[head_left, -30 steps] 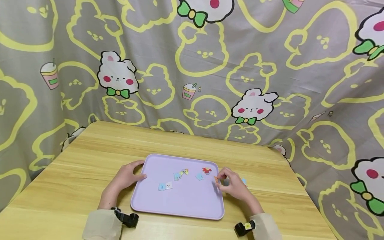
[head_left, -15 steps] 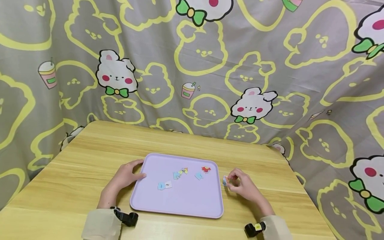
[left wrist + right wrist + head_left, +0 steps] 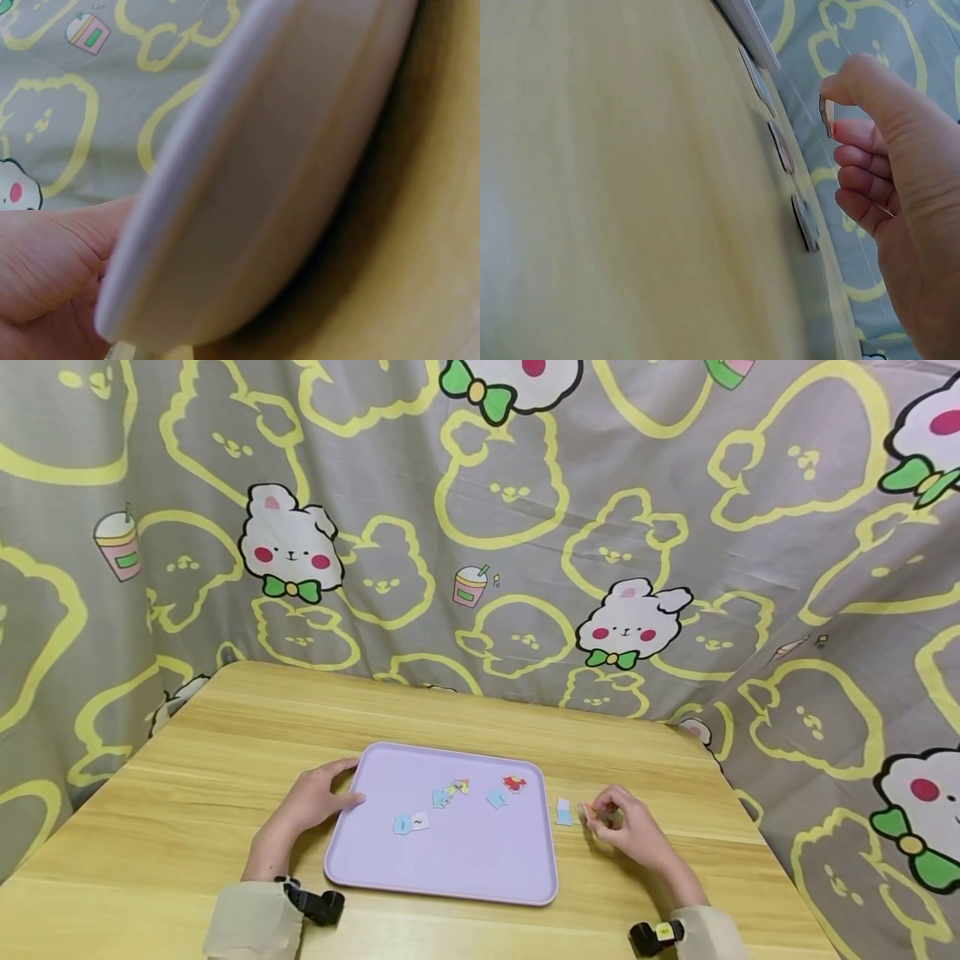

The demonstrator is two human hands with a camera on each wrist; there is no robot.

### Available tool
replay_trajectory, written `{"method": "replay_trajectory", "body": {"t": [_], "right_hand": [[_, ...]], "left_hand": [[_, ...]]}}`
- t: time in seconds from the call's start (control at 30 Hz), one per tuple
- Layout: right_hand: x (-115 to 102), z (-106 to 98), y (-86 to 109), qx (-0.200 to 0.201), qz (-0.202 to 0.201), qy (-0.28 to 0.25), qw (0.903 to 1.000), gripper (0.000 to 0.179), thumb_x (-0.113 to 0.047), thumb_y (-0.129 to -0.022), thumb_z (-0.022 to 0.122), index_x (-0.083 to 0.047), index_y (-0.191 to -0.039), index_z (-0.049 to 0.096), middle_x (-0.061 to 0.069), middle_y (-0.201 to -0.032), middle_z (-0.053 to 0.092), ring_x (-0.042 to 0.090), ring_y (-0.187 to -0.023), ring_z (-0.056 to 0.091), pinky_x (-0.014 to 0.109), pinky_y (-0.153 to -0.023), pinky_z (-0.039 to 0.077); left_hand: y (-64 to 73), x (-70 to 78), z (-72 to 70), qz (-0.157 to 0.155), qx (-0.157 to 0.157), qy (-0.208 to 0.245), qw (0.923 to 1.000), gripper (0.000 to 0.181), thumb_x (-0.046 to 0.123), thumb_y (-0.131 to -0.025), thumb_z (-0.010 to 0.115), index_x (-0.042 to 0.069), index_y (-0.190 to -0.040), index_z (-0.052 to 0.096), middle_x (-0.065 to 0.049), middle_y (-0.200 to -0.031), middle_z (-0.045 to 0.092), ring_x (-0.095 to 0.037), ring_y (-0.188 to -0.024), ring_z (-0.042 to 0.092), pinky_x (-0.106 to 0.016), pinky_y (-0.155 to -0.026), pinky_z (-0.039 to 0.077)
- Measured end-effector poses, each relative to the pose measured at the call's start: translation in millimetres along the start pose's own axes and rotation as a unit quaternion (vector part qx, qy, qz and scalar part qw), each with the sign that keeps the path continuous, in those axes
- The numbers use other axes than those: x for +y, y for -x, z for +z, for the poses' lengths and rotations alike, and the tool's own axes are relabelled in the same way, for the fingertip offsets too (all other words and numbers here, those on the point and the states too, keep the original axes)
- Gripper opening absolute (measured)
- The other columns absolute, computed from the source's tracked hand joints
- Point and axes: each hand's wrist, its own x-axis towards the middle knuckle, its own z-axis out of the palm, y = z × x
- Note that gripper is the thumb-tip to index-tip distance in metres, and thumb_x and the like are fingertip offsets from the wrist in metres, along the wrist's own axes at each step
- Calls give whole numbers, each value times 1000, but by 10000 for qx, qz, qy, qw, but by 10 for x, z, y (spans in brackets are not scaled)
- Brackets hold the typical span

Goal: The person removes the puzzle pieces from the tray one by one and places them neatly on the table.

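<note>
A lilac tray [image 3: 442, 868] lies on the table. My left hand [image 3: 318, 797] grips its left rim, thumb over the edge; in the left wrist view the tray's wall [image 3: 225, 217] hides most of the fingers. Right of the tray, my right hand [image 3: 626, 827] pinches a small puzzle piece [image 3: 585, 814] between thumb and index finger, and this piece [image 3: 826, 116] is seen edge-on in the right wrist view. Just left of that hand, a white-and-blue puzzle piece [image 3: 564, 812] lies on the table. Several puzzle pieces rest on the tray, including a red one [image 3: 514, 784] and a blue one [image 3: 497, 799].
In the right wrist view, flat pieces lie on the table beneath the hand, one of them the nearest piece [image 3: 805, 223]. A patterned curtain [image 3: 405, 568] hangs behind the wooden table [image 3: 285, 710].
My right hand has moved right, from the tray's right rim to the table beside it, still pinching a piece. The white-and-blue piece now shows uncovered. My left hand stays on the rim.
</note>
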Motion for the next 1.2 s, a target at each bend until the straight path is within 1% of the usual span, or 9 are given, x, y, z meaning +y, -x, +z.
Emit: {"method": "replay_trajectory", "body": {"t": [0.13,0.4,0.67,0.93,1.1,1.2], "right_hand": [[50,-41,48,-10,143,68,9999,27,0,-76,77,-18,-87,60,-6,-85,58,10,-77,54,23,-67,49],[111,-125,141,-34,195,171,9997,28,1,-74,77,-18,-87,60,-5,-87,58,9,-79,51,21,-68,47],[193,-197,220,-44,454,410,9981,26,-1,-73,77,-17,-86,61,-8,-87,58,5,-81,52,20,-71,49],[269,-275,271,-42,686,430,9967,23,-2,-73,77,-14,-86,62,-5,-87,58,3,-80,52,19,-72,50],[328,-302,296,51,709,607,9956,23,-2,-73,77,-13,-85,61,-5,-87,58,-2,-80,52,18,-71,51],[350,-317,294,101,696,620,9956,22,-3,-73,77,-13,-85,61,-5,-86,58,-3,-79,52,18,-70,50]], "left_hand": [[1,4,2,-15,6,-3,10000,64,22,-89,71,0,-144,45,-30,-147,44,-52,-137,37,-63,-112,36],[0,7,6,-16,-2,-34,10000,64,22,-89,71,0,-144,45,-30,-146,45,-51,-137,38,-63,-112,36],[12,10,2,2,12,-10,10000,64,22,-89,71,0,-144,46,-30,-147,45,-51,-137,37,-63,-113,35],[15,22,-18,32,9,10,10000,64,23,-90,71,-1,-143,46,-31,-146,45,-52,-136,38,-64,-112,36],[20,30,-22,103,32,-4,9999,62,20,-90,70,-3,-142,46,-31,-145,46,-51,-136,39,-62,-112,37],[24,33,-22,102,32,-7,9999,62,20,-90,70,-3,-142,46,-30,-145,46,-51,-136,39,-62,-112,37]]}}
